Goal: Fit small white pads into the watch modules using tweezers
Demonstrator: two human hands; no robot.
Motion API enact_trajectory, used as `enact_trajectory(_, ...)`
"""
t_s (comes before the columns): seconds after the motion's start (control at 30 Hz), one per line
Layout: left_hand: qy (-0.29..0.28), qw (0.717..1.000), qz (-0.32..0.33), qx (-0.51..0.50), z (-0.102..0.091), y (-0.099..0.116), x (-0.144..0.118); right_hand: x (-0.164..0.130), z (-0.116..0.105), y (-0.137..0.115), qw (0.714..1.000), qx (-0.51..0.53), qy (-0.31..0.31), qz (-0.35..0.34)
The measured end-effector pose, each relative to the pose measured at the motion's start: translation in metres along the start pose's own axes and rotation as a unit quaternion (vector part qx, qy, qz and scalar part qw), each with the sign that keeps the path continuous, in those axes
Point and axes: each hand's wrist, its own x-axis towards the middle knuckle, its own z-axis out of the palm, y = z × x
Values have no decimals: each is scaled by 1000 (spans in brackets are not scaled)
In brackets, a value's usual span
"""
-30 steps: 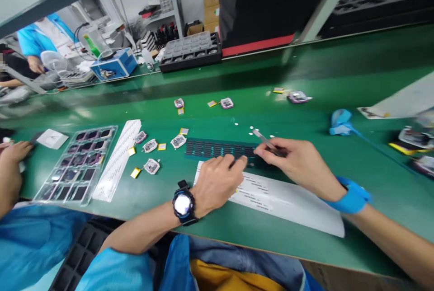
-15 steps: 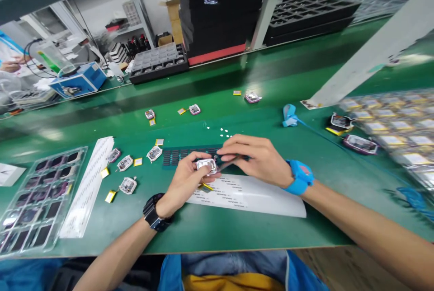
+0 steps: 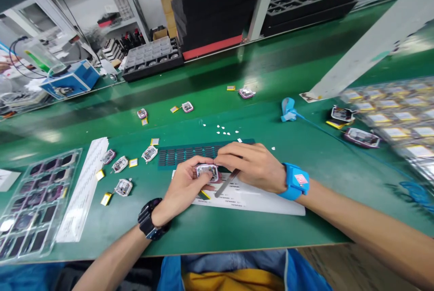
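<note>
Hands met over a white label sheet [image 3: 264, 200] on the green bench [image 3: 305, 155], the left hand [image 3: 185, 187] curled around a small watch module [image 3: 207, 172] and gripping it by its sides, fingers bent and thumb pressed in. The right hand [image 3: 252, 166] closed loosely over the module's far edge, fingertips touching it, while metal tweezers [image 3: 226, 184] slanted down from that palm toward the sheet. Just beyond the sheet lay a dark strip of small pads [image 3: 190, 154], with white scraps [image 3: 224, 132] scattered farther back. Left of the sheet, several loose modules [image 3: 122, 187] and yellow tabs [image 3: 106, 199] sat well apart, then a long white strip [image 3: 84, 187] and a clear tray [image 3: 30, 205] at the bench's near-left edge. Bare green surface stretched right of the sheet toward a blurred tray [image 3: 400, 124], and a narrow band of it lay between the sheet and the bench's front edge.
</note>
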Motion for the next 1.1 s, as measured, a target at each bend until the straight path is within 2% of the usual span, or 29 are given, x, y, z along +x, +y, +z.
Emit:
enact_trajectory(0.13,34,998,57,13,4,-8,-1,3,5,-13,981,124,23,149)
enact_trajectory(0.2,38,997,66,13,5,-10,-1,5,6,-18,969,162,31,185)
enact_trajectory(0.83,38,996,82,26,6,-20,-2,3,11,-22,979,138,40,147)
enact_trajectory(1.0,28,996,78,25,6,-20,-3,1,13,-22,984,104,33,142)
enact_trajectory(1.1,46,992,93,66,6,-19,-5,0,12,-24,985,86,9,152)
